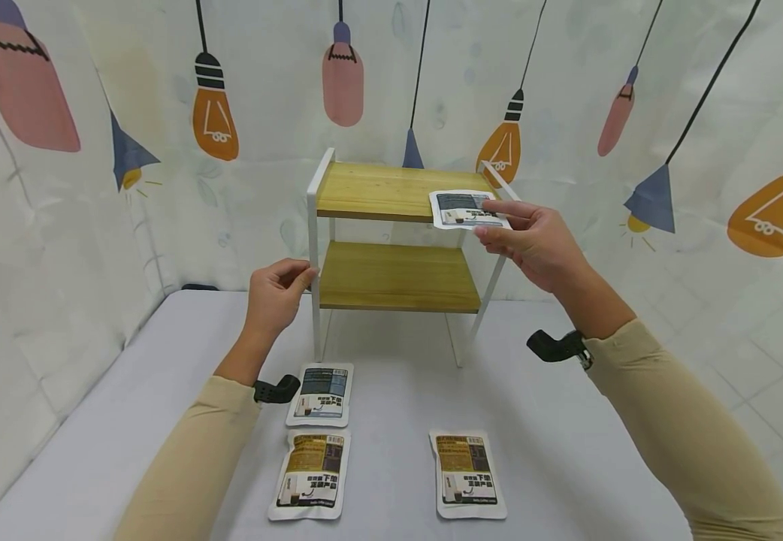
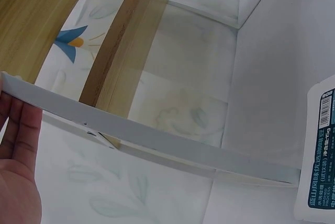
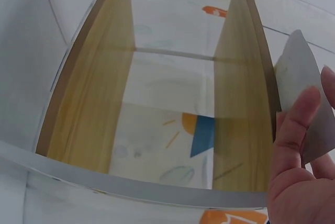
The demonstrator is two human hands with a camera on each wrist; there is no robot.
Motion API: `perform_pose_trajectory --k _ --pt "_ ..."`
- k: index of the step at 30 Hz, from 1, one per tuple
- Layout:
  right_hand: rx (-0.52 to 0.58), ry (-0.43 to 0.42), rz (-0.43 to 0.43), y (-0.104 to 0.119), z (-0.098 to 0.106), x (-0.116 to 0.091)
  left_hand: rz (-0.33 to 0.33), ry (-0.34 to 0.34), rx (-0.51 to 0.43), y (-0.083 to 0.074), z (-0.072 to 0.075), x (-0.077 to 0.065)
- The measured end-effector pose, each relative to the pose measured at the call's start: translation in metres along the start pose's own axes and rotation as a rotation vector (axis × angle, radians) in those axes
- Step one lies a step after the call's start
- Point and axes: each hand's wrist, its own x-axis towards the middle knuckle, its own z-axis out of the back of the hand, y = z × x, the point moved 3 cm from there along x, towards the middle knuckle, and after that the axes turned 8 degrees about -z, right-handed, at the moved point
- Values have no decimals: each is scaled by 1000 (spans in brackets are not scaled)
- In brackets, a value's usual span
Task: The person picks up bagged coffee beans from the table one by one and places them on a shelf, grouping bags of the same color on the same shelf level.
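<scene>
A two-tier rack with wooden shelves [image 1: 391, 274] and a white metal frame [image 2: 157, 130] stands on the table. My left hand [image 1: 276, 297] pinches its left front post; in the left wrist view the fingers [image 2: 23, 135] go behind the post. My right hand [image 1: 533, 244] holds a white coffee packet with a blue label [image 1: 459, 209] between thumb and fingers, at the right front edge of the top shelf. The right wrist view shows the plain back of this packet [image 3: 298, 77] close beside the shelf edge [image 3: 261, 46].
On the white table [image 1: 385, 451] another blue-label packet [image 1: 320, 394] lies by the rack's left foot. A brown-label packet [image 1: 310, 475] lies nearer, with another brown-label packet [image 1: 467, 475] to the right. A patterned curtain [image 1: 391, 75] hangs behind the rack.
</scene>
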Motion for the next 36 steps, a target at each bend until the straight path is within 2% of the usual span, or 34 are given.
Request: perform_pose_trajectory --k 18,28,36 --pt "-73 -83 1 4 -2 4 1 2 20 2 -2 0" --pt "-110 -151 25 2 -4 6 12 4 45 -6 -3 -1" --pt "-97 -143 17 4 -7 5 -2 0 18 0 -1 0"
